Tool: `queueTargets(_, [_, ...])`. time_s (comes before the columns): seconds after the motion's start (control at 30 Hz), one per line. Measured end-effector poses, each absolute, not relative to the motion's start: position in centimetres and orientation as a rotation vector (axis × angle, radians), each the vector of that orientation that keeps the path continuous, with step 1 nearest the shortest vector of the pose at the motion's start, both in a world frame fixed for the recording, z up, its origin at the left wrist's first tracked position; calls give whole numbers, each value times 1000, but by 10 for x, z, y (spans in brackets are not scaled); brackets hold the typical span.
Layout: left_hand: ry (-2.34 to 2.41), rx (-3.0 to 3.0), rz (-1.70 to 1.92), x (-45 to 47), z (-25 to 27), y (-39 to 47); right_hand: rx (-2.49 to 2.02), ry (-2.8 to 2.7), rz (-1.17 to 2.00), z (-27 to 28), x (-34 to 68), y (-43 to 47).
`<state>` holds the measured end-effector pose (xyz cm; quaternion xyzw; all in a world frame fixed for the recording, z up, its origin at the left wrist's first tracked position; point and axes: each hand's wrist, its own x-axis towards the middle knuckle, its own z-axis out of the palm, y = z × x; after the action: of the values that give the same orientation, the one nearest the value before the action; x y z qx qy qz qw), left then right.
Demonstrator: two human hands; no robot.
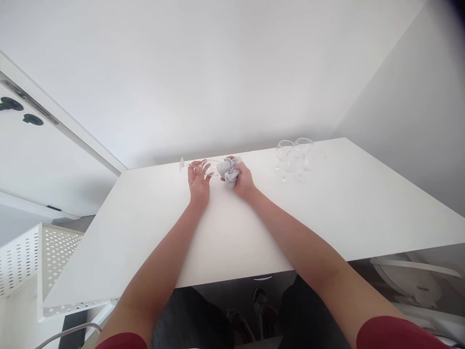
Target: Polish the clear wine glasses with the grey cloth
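Note:
A clear wine glass (210, 167) lies sideways in the air above the white table, its foot to the left and its bowl to the right. My left hand (198, 180) is closed around the stem and the lower bowl. At the rim end, my right hand (244, 180) grips a crumpled light grey cloth (230, 170), pressed against the mouth of the glass. Whether some cloth reaches inside the bowl is hard to tell. Some of the right fingers are hidden behind the cloth.
Several clear stemmed glasses (294, 157) stand close together on the white table (240, 242), right of my hands. A wall runs along the table's back edge. A white perforated basket (54, 257) is at the lower left, near a door with dark handles (12, 103).

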<state>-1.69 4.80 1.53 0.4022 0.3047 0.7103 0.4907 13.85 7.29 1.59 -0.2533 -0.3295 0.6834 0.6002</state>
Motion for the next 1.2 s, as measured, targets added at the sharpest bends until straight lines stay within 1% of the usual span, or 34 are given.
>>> queueTargets(0.13, [749, 944, 1754, -18, 16, 49, -724, -815, 1427, 10, 137, 74])
queueTargets(0.2, [759, 924, 1764, -18, 17, 48, -762, -862, 1397, 9, 137, 74])
queueTargets(0.4, [781, 846, 1786, -16, 21, 46, -746, -1044, 1270, 15, 141, 71])
queueTargets(0.57, [768, 822, 1859, -22, 18, 50, -772, -1015, 1364, 16, 143, 70])
queueTargets(0.77, [768, 760, 1848, -25, 13, 56, -698, -737, 1526, 10, 148, 79])
queueTargets(1.03, [769, 713, 1844, -28, 10, 59, -654, -776, 1500, 8, 151, 81])
queueTargets(1.2, [803, 698, 1865, -29, 11, 58, -724, -849, 1385, 11, 148, 77])
